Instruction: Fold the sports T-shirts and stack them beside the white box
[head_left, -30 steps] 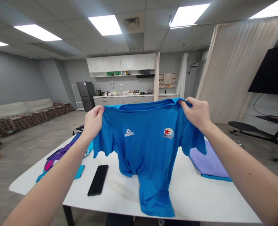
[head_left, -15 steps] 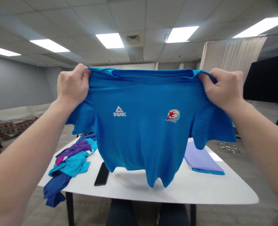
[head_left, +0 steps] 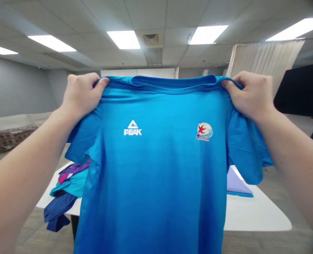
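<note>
A blue short-sleeved T-shirt hangs stretched out in front of me, its printed front facing me. White PEAK lettering is on the left of its chest and a round red-and-white emblem on the right. My left hand is closed on the left shoulder, thumb on the near side. The other shoulder is pinched in my right hand at the same height. Both sleeves droop below my hands. The shirt's lower hem runs out of the bottom of the view.
Behind the shirt stands a white table. A loose heap of purple, teal and navy clothes lies on its left side, partly over the edge. Folded lilac and blue fabric rests on the right. A black screen is farther right.
The T-shirt has swung down and toward me; its body now hangs long and covers the phone and much of the table. My hands still grip the shoulders, the left one slightly farther right.
</note>
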`<state>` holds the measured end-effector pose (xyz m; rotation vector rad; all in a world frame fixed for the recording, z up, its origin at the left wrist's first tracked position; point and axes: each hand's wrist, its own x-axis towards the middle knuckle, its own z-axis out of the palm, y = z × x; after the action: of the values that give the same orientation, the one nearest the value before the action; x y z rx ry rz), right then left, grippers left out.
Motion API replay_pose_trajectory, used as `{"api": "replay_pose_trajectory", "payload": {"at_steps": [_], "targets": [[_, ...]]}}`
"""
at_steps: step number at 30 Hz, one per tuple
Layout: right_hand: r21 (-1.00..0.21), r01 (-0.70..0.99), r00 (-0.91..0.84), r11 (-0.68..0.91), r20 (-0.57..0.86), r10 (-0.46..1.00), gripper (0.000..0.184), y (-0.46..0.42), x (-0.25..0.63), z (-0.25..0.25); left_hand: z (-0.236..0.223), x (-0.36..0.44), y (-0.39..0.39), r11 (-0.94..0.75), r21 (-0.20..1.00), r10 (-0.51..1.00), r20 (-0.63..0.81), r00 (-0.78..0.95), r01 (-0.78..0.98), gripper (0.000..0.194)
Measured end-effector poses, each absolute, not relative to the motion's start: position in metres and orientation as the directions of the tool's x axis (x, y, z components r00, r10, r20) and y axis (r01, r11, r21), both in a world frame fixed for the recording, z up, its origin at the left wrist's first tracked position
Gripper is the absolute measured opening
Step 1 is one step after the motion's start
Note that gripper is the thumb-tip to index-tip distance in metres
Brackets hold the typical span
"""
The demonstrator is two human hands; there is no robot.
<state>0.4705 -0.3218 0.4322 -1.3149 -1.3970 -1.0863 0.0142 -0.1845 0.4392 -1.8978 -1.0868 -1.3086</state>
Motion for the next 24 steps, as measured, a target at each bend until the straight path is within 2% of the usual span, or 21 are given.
{"api": "replay_pose_trajectory", "payload": {"at_steps": [4, 8, 10, 14, 18, 21, 24], "targets": [[-0.015, 1.000, 0.012, 0.005, 0.930, 0.368, 0.036, -0.260, 0.489, 0.393, 0.399, 0.033, -0.125, -0.517, -0.006, 0.438, 0.857, 0.271, 0.856, 0.056], [-0.089, 0.993, 0.116, -0.076, 0.837, 0.535, 0.040, -0.180, 0.511, 0.334, 0.344, 0.061, -0.042, -0.529, 0.078, 0.630, 0.703, 0.330, 0.845, 0.045], [-0.090, 0.987, 0.152, -0.131, 0.779, 0.608, 0.044, -0.134, 0.524, 0.298, 0.309, 0.077, 0.006, -0.537, 0.111, 0.689, 0.630, 0.358, 0.837, 0.046], [-0.020, 0.976, 0.179, -0.218, 0.643, 0.745, 0.047, -0.033, 0.545, 0.211, 0.224, 0.109, 0.106, -0.534, 0.125, 0.774, 0.470, 0.423, 0.836, 0.053], [0.048, 0.969, 0.192, -0.241, 0.462, 0.866, 0.050, 0.064, 0.553, 0.112, 0.121, 0.133, 0.204, -0.538, 0.154, 0.829, 0.275, 0.487, 0.829, 0.057], [0.058, 0.969, 0.207, -0.239, 0.332, 0.920, 0.051, 0.120, 0.552, 0.042, 0.041, 0.145, 0.265, -0.479, 0.222, 0.877, 0.162, 0.452, 0.849, 0.051], [0.062, 0.970, 0.218, -0.236, 0.211, 0.953, 0.050, 0.158, 0.552, -0.013, -0.024, 0.153, 0.303, -0.385, 0.237, 0.923, 0.084, 0.376, 0.892, 0.046]]}}
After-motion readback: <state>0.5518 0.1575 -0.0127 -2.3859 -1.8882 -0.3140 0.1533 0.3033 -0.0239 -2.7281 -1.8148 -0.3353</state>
